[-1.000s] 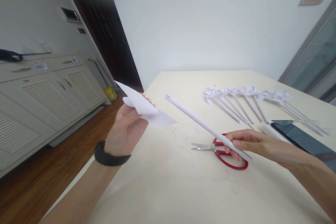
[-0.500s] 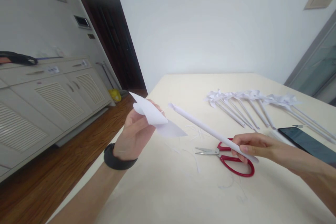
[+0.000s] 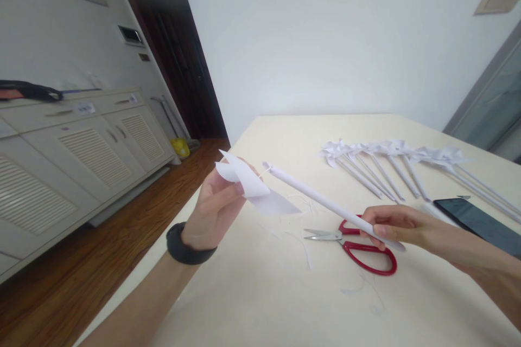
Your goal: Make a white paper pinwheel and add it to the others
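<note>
My left hand (image 3: pixel 217 203), with a black band on the wrist, is closed on a white paper pinwheel head (image 3: pixel 256 187) whose blades curl over the fingers. A thin pale pin or stick juts from behind the pinwheel head and meets the upper end of a rolled white paper stick (image 3: pixel 317 197); whether it passes into the roll is too small to tell. My right hand (image 3: pixel 386 226) grips the lower end of that paper stick, which slants up to the left. Red-handled scissors (image 3: pixel 345 238) lie on the table under it, blades parted a little.
Several finished paper pinwheels (image 3: pixel 378 152) lie in a row at the right back of the white table (image 3: pixel 285 130). A dark phone (image 3: pixel 472 219) rests near my right forearm. Paper scraps (image 3: pixel 307 249) are scattered around the scissors. A cabinet (image 3: pixel 89 146) stands on the left.
My left hand has brought the pinwheel head rightward, and its thin pin now meets the paper stick's end, where a gap was before. My right hand has stayed nearly still.
</note>
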Demonstrator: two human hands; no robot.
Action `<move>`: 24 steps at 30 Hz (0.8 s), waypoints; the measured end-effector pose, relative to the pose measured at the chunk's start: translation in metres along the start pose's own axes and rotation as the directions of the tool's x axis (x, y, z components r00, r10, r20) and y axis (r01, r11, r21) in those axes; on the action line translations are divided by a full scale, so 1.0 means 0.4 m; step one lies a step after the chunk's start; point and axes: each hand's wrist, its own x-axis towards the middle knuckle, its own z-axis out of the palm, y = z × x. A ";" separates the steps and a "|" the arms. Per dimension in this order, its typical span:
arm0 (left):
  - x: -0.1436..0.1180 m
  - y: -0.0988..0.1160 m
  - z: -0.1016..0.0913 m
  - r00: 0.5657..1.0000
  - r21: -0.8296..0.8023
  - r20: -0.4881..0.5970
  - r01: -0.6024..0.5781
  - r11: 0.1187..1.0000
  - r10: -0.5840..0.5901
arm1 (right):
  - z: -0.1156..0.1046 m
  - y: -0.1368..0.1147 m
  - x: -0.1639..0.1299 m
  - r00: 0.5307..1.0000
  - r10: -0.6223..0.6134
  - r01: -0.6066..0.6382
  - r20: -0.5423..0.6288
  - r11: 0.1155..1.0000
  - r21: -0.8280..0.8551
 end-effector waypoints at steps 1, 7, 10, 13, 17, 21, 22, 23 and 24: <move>0.000 0.000 0.000 1.000 0.005 0.001 0.004 1.000 -0.004 | 0.000 -0.001 0.000 1.000 0.000 0.000 -0.003 1.000 -0.004; 0.002 0.002 0.008 1.000 -0.020 0.007 0.006 1.000 -0.006 | -0.002 0.001 -0.006 1.000 0.003 -0.004 -0.029 1.000 -0.017; 0.006 0.000 0.012 1.000 -0.022 -0.029 -0.011 1.000 0.011 | -0.004 0.000 -0.007 0.999 0.004 -0.005 -0.038 1.000 -0.020; 0.008 -0.004 0.011 0.999 -0.011 -0.043 -0.027 1.000 0.027 | -0.004 0.000 -0.007 1.000 0.007 -0.007 -0.022 1.000 0.000; 0.008 -0.006 0.005 0.999 -0.010 -0.028 -0.026 1.000 0.025 | -0.005 0.004 -0.009 1.000 0.006 -0.006 -0.022 1.000 0.004; 0.009 -0.007 -0.002 1.000 -0.016 0.006 -0.027 1.000 0.027 | -0.006 0.007 -0.010 0.999 0.005 -0.006 -0.037 1.000 -0.006; 0.010 -0.007 -0.002 1.000 -0.013 0.013 -0.026 1.000 0.026 | -0.006 0.007 -0.009 0.999 0.010 -0.010 -0.037 1.000 -0.004; 0.010 -0.007 -0.002 0.999 -0.008 0.015 -0.028 1.000 0.028 | -0.007 0.006 -0.008 0.999 0.014 -0.014 -0.037 1.000 -0.002; 0.010 -0.007 -0.001 1.000 -0.001 0.012 -0.028 1.000 0.028 | -0.007 0.005 -0.007 0.999 0.019 -0.019 -0.036 1.000 -0.001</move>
